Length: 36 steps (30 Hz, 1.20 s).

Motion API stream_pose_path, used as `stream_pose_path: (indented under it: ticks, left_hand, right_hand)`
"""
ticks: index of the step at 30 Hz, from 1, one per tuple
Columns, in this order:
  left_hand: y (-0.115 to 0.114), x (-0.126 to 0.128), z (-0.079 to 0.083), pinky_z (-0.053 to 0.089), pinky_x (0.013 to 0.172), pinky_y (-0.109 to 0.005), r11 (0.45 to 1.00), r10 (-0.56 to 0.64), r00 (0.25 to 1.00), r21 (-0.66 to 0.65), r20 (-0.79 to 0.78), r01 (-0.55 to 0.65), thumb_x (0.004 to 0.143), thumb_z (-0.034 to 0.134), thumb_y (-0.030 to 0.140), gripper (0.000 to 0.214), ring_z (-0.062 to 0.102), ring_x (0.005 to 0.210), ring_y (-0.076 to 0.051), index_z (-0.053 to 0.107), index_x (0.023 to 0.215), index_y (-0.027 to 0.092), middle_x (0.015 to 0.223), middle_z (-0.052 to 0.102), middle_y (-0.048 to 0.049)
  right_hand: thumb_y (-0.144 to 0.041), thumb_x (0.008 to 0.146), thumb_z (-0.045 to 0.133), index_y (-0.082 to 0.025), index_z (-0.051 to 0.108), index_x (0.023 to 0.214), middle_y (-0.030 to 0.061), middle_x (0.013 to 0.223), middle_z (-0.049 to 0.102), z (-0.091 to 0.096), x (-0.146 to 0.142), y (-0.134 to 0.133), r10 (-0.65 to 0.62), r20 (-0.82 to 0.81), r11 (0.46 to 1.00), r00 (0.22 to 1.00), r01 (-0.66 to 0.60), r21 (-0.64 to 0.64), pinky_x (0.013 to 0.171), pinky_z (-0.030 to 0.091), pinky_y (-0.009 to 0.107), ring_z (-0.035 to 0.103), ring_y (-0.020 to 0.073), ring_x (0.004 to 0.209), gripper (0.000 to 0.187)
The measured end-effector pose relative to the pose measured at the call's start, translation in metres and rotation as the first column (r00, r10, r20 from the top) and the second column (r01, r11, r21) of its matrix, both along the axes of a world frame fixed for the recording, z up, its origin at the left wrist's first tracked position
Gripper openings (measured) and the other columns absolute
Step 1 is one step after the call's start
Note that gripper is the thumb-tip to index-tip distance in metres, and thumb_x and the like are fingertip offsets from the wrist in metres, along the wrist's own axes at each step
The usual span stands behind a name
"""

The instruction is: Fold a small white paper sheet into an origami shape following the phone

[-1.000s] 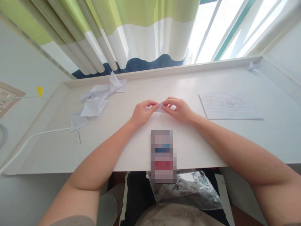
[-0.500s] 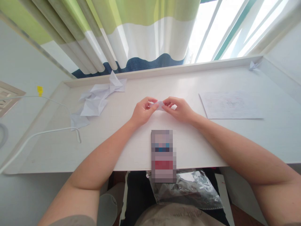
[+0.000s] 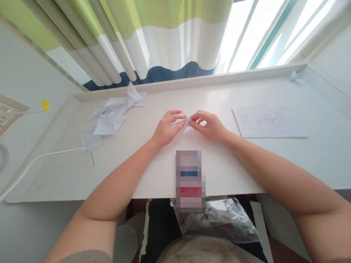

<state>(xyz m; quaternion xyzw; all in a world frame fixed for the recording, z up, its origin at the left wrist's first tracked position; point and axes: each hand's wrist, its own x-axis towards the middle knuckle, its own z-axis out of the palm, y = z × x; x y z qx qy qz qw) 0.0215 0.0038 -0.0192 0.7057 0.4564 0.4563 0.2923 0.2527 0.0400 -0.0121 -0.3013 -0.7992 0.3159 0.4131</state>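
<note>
Head view: white paper piece (image 3: pixel 187 123), beyond the blurred phone-like slab (image 3: pixel 189 180), pinched by right hand (image 3: pixel 208 126), left hand (image 3: pixel 168 127) fingers parted around it (contact unclear), showing narrower than a moment ago, suggesting a turn.

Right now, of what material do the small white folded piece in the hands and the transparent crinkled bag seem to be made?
The small white folded piece looks like thin matte paper: dull surface, angular edges. The transparent crinkled bag seems to be glossy plastic film, with bright reflections and wrinkles; exact type unclear.
</note>
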Motion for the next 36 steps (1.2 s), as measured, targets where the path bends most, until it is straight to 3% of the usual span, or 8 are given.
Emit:
stream_pose_path:
  ticks: [3,9,15,18,22,32,36]
  left_hand:
    - [-0.0010,-0.0004,0.0024,0.049,0.122,-0.051,0.999,0.026,0.997,0.035,-0.079,-0.023,0.097,0.077,0.043,0.025,0.062,0.139,-0.028,0.083,0.118,0.030,0.140,0.071,-0.0094]
    - [-0.0027,0.0045,0.0036,0.061,0.101,-0.037,0.990,-0.110,0.991,-0.077,0.081,0.117,0.100,0.073,0.053,0.034,0.075,0.118,-0.024,0.084,0.115,0.024,0.125,0.080,-0.0113]
    - [-0.0037,0.0068,0.0027,0.061,0.100,-0.038,0.978,-0.065,0.986,-0.188,0.154,0.093,0.097,0.076,0.054,0.040,0.079,0.113,-0.025,0.082,0.120,0.022,0.125,0.083,-0.0118]
    - [-0.0032,0.0065,0.0020,0.061,0.091,-0.033,0.978,-0.048,0.984,-0.194,0.174,0.082,0.096,0.078,0.054,0.041,0.079,0.106,-0.022,0.080,0.120,0.021,0.124,0.083,-0.0124]
    - [-0.0028,0.0054,0.0016,0.058,0.078,-0.030,0.970,-0.048,0.985,-0.228,0.166,0.086,0.097,0.076,0.056,0.041,0.078,0.089,-0.019,0.077,0.118,0.020,0.107,0.084,-0.0099]
    - [-0.0041,0.0060,0.0038,0.057,0.092,-0.035,0.982,-0.061,0.993,-0.174,0.101,0.078,0.097,0.075,0.057,0.037,0.076,0.098,-0.019,0.076,0.108,0.022,0.111,0.082,-0.0093]
    - [-0.0046,0.0071,0.0048,0.057,0.095,-0.037,0.983,-0.046,0.996,-0.174,0.081,0.059,0.095,0.078,0.058,0.038,0.076,0.098,-0.020,0.076,0.107,0.022,0.106,0.082,-0.0086]
  right_hand:
    - [-0.033,0.099,0.071,-0.023,0.079,0.097,0.0043,0.092,0.078,0.0021,0.0001,-0.0012,0.001,0.019,1.000,1.000,-0.001,-0.008,0.078,0.063,0.037,0.072,0.0188,0.084,0.013]
    - [-0.034,0.098,0.071,-0.024,0.079,0.094,0.0045,0.092,0.080,0.0026,0.0002,-0.0009,-0.021,0.023,1.000,1.000,0.021,0.006,0.080,0.063,0.039,0.073,0.0201,0.085,0.014]
    - [-0.037,0.097,0.071,-0.024,0.078,0.094,0.0050,0.095,0.081,0.0030,0.0007,-0.0010,-0.043,0.048,0.999,0.998,0.044,-0.022,0.080,0.063,0.040,0.073,0.0209,0.085,0.015]
    - [-0.038,0.098,0.071,-0.023,0.078,0.093,0.0051,0.095,0.081,0.0035,0.0005,-0.0012,-0.042,0.037,0.999,0.998,0.043,-0.020,0.080,0.063,0.040,0.072,0.0204,0.085,0.017]
    - [-0.034,0.098,0.071,-0.023,0.076,0.092,0.0047,0.094,0.080,0.0047,0.0003,-0.0015,-0.034,0.017,0.999,0.999,0.034,-0.012,0.077,0.062,0.038,0.072,0.0198,0.084,0.014]
    - [-0.035,0.097,0.071,-0.022,0.077,0.093,0.0054,0.096,0.080,0.0032,0.0008,0.0000,-0.051,0.032,0.998,0.998,0.052,-0.021,0.078,0.061,0.038,0.071,0.0194,0.086,0.014]
    - [-0.037,0.094,0.073,-0.022,0.072,0.086,0.0047,0.088,0.078,0.0038,0.0001,-0.0007,-0.061,0.034,0.998,0.998,0.062,-0.029,0.072,0.056,0.036,0.069,0.0182,0.079,0.017]
